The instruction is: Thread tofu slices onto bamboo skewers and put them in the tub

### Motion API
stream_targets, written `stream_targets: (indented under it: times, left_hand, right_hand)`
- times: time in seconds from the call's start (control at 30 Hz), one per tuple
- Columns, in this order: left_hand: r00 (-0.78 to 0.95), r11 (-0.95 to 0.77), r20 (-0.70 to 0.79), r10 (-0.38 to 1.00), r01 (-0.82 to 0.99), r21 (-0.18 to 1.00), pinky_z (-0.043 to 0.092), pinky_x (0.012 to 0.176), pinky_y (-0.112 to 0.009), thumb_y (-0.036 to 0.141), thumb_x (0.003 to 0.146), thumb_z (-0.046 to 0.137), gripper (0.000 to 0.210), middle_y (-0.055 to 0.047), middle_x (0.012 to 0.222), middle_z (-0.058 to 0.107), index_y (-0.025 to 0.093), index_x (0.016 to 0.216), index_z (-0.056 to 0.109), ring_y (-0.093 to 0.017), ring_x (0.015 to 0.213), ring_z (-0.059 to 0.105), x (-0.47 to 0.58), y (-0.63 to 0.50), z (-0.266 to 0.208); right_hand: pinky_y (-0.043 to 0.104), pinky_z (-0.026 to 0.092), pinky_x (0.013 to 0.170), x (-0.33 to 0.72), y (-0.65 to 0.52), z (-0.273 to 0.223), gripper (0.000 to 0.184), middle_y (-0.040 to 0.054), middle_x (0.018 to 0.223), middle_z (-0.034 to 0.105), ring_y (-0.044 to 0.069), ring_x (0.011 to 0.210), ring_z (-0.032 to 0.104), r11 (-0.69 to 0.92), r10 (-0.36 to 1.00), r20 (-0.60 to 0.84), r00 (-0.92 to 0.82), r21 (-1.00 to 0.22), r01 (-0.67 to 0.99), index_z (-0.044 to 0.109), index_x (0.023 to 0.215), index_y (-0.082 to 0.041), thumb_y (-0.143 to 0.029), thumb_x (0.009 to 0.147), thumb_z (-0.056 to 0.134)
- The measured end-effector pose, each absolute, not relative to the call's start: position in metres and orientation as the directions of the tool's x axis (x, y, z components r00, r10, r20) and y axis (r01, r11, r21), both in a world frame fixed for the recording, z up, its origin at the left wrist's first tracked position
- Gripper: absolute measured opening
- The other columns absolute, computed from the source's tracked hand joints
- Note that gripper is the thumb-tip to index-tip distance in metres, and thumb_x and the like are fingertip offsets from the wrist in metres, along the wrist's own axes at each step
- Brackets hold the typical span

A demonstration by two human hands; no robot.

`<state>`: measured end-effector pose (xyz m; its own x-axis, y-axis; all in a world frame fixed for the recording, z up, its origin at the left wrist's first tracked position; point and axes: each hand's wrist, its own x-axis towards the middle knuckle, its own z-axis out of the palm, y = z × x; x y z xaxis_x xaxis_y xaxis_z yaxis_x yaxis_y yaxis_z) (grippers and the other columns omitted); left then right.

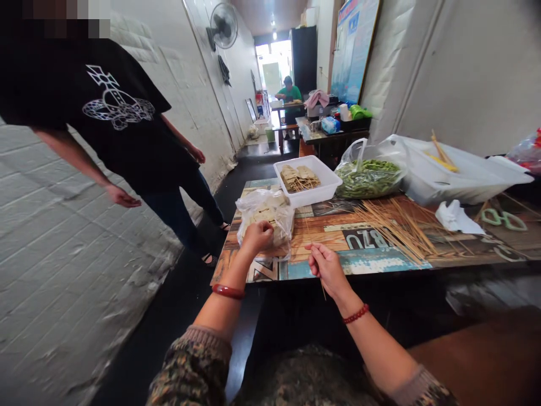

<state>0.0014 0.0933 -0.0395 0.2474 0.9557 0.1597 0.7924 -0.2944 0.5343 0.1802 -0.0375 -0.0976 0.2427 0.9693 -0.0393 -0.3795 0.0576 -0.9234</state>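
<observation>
My left hand (258, 237) is at the near side of a clear plastic bag (243, 217) on the table. Its fingers are curled closed, and whatever they pinch is hidden. Inside the bag lie pale beige, flat folded pieces (268, 214) that look like tofu skin. To the right, my right hand (327, 268) is closed around a thin bamboo skewer (323, 290), just off the table's front edge. Behind the bag stands a white plastic tub (315, 197) with skewered beige pieces (299, 176) in it.
Loose bamboo skewers (393, 228) lie across the patterned table (308, 256). Behind them are a bag of green vegetables (367, 177) and a large white bin (460, 183). Crumpled tissue (456, 217) and scissors (505, 220) lie right. A person in black (114, 113) stands left; another (289, 90) sits far back.
</observation>
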Motion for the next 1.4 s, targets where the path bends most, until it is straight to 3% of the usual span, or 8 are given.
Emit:
stream_targets:
  times: [0.17, 0.43, 0.67, 0.83, 1.0, 1.1, 1.23, 1.4]
  left_hand:
    - [0.282, -0.313, 0.143, 0.949, 0.776, 0.547, 0.040, 0.058, -0.024, 0.014, 0.066, 0.059, 0.014, -0.001, 0.067, 0.067, 0.015, 0.075, 0.069, -0.015, 0.064, 0.058, 0.002, 0.091, -0.040]
    - [0.230, -0.284, 0.167, 0.959, 0.778, 0.560, 0.039, 0.061, -0.027, 0.031, 0.079, 0.058, 0.020, -0.004, 0.063, 0.066, 0.016, 0.071, 0.070, -0.017, 0.063, 0.057, 0.007, 0.097, -0.042]
    - [0.139, -0.236, 0.196, 0.971, 0.704, 0.670, 0.039, 0.065, -0.029, 0.015, 0.065, 0.061, 0.009, -0.002, 0.056, 0.062, 0.018, 0.058, 0.063, -0.018, 0.063, 0.057, 0.004, 0.095, -0.037]
    - [-0.007, -0.170, 0.202, 0.979, 0.509, 0.844, 0.040, 0.058, -0.026, 0.023, 0.068, 0.058, 0.005, 0.000, 0.055, 0.059, 0.019, 0.066, 0.057, -0.016, 0.057, 0.056, -0.009, 0.092, -0.034]
    - [-0.041, -0.128, 0.139, 0.989, 0.203, 0.971, 0.042, 0.048, -0.024, 0.039, 0.071, 0.058, 0.021, 0.003, 0.054, 0.055, 0.019, 0.072, 0.050, -0.015, 0.050, 0.059, -0.016, 0.080, -0.034]
    - [-0.051, -0.117, 0.120, 0.991, 0.060, 0.991, 0.044, 0.050, -0.023, 0.044, 0.069, 0.064, 0.029, 0.005, 0.054, 0.053, 0.019, 0.075, 0.049, -0.017, 0.055, 0.064, -0.016, 0.071, -0.037]
    - [-0.049, -0.098, 0.091, 0.995, -0.161, 0.982, 0.043, 0.051, -0.020, 0.038, 0.066, 0.073, 0.030, 0.006, 0.056, 0.055, 0.017, 0.077, 0.053, -0.015, 0.057, 0.066, -0.016, 0.067, -0.036]
    - [-0.029, -0.092, 0.087, 0.996, -0.217, 0.972, 0.043, 0.052, -0.019, 0.035, 0.068, 0.075, 0.030, 0.005, 0.058, 0.056, 0.016, 0.078, 0.055, -0.013, 0.056, 0.065, -0.020, 0.068, -0.027]
  right_hand:
    - [0.016, 0.026, 0.032, 0.179, -0.038, -0.098, 0.035, -0.0070, 0.054, 0.054, 0.006, 0.035, 0.042, 0.057, 0.971, -0.033, 0.235, -0.930, -0.364, 0.066, 0.089, -0.017, -0.050, 0.078, 0.067]
    - [0.016, 0.026, 0.032, 0.178, -0.036, -0.101, 0.034, -0.0068, 0.054, 0.055, 0.006, 0.035, 0.042, 0.050, 0.973, -0.034, 0.229, -0.935, -0.351, 0.066, 0.090, -0.018, -0.051, 0.079, 0.066]
    - [0.016, 0.027, 0.033, 0.179, -0.035, -0.101, 0.036, -0.0065, 0.054, 0.055, 0.006, 0.036, 0.043, 0.035, 0.973, -0.047, 0.224, -0.938, -0.346, 0.066, 0.090, -0.018, -0.052, 0.079, 0.067]
    - [0.015, 0.028, 0.035, 0.181, -0.036, -0.103, 0.036, -0.0064, 0.056, 0.055, 0.005, 0.038, 0.044, 0.021, 0.976, -0.055, 0.209, -0.939, -0.342, 0.066, 0.093, -0.018, -0.051, 0.081, 0.066]
    - [0.015, 0.024, 0.034, 0.180, -0.040, -0.100, 0.036, -0.0062, 0.056, 0.053, 0.005, 0.037, 0.041, 0.008, 0.978, -0.058, 0.198, -0.949, -0.316, 0.065, 0.094, -0.016, -0.050, 0.083, 0.064]
    - [0.017, 0.023, 0.035, 0.174, -0.036, -0.093, 0.036, -0.0067, 0.054, 0.052, 0.004, 0.036, 0.037, 0.011, 0.982, -0.045, 0.186, -0.956, -0.292, 0.066, 0.091, -0.015, -0.050, 0.082, 0.064]
    - [0.019, 0.024, 0.035, 0.159, -0.010, -0.080, 0.037, -0.0056, 0.054, 0.055, 0.006, 0.036, 0.036, 0.027, 0.988, -0.012, 0.155, -0.968, -0.249, 0.068, 0.092, -0.015, -0.049, 0.078, 0.066]
    - [0.020, 0.034, 0.042, 0.137, 0.040, -0.062, 0.032, -0.0036, 0.055, 0.060, 0.010, 0.045, 0.049, 0.098, 0.984, 0.069, 0.166, -0.980, -0.173, 0.070, 0.090, -0.014, -0.042, 0.073, 0.070]
